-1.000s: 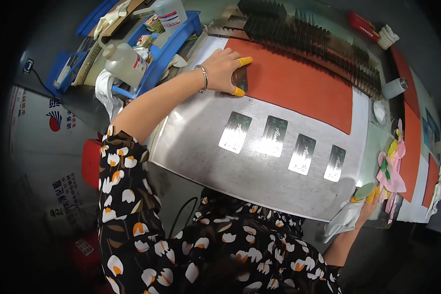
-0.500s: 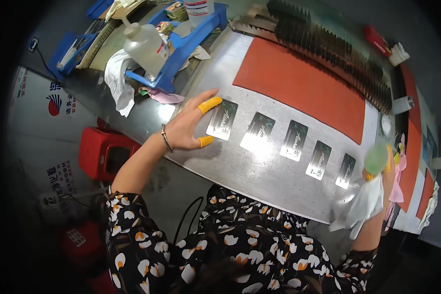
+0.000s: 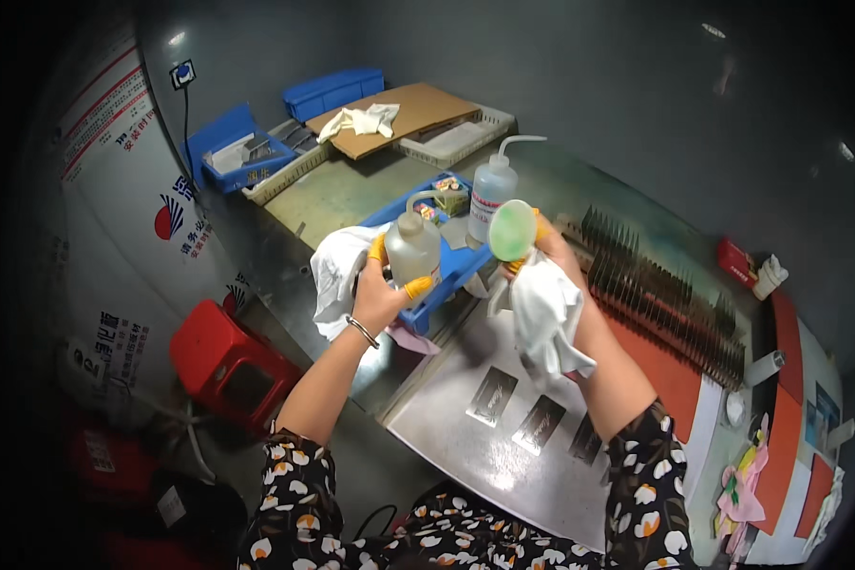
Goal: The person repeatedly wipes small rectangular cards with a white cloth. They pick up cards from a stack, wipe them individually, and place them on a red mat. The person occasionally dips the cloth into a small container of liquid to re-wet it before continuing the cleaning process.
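Observation:
My left hand [image 3: 380, 296], with yellow finger cots, is wrapped around a translucent wash bottle [image 3: 413, 252] with a bent spout. A blue tray [image 3: 446, 296] lies beside and behind that bottle. In my right hand [image 3: 558, 249] are a round pale-green pad [image 3: 513, 230] and a white cloth [image 3: 545, 318] that hangs below the wrist. Part of the right fingers is hidden behind the pad. A second wash bottle [image 3: 492, 190], with a red and white label, stands just beyond the pad. Dark printed cards [image 3: 540, 424] lie on the grey worktop [image 3: 465, 456] below my right forearm, which covers some.
A spiked rack [image 3: 660, 294] runs along the right rear beside an orange-red mat [image 3: 641, 356]. White cloth [image 3: 337, 275] drapes next to the blue tray. Cardboard [image 3: 413, 114] and blue bins [image 3: 332, 93] sit at the back. A red stool [image 3: 220, 356] stands at left.
My left hand has gone from the leftmost card to the wash bottle and grips it. My right hand has swung left with the pad and cloth. The view has turned toward the blue tray.

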The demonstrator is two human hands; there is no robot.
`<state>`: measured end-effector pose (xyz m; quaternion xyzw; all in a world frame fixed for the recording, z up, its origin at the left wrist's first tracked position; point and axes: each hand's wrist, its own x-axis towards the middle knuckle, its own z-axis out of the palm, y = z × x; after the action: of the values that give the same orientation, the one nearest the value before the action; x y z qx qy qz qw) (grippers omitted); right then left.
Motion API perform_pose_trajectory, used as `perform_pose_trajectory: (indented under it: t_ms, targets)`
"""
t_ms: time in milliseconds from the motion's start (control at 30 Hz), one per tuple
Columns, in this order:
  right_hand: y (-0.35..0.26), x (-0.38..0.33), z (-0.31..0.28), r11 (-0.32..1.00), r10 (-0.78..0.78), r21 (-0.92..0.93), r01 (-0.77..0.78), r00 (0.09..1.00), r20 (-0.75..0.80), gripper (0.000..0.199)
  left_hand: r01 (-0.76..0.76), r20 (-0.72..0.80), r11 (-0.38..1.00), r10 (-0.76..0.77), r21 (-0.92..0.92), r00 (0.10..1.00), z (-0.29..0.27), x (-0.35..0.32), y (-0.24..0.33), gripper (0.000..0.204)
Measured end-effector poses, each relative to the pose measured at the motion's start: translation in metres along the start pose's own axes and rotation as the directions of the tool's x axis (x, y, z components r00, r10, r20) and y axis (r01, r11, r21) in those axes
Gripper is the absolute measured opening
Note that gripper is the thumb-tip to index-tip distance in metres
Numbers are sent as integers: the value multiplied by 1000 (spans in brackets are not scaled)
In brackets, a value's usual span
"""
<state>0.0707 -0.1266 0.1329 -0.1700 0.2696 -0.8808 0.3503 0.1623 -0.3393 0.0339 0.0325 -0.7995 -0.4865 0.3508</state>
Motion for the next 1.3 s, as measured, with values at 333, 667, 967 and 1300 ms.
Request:
perform_pose_trajectory:
  t_ms: [333,667,967,1300]
  targets:
    - [24,50,-11,980,-13,-188,60,969,245,28,128,-8,944,-132,304,991,2,11,11,60]
    - [14,53,-4,998,62,-35,-53,917,393,36,46,-71,990,-36,135,997,5,13,-8,52]
    - [1,35,-8,982,-49,-158,99,955,291,21,63,14,989,-65,130,998,7,18,-8,44]
    - [-74,-274,-52,945,-109,-327,-11,932,-346,22,-161,-286,953,234,255,929,-54,-30,-40,21]
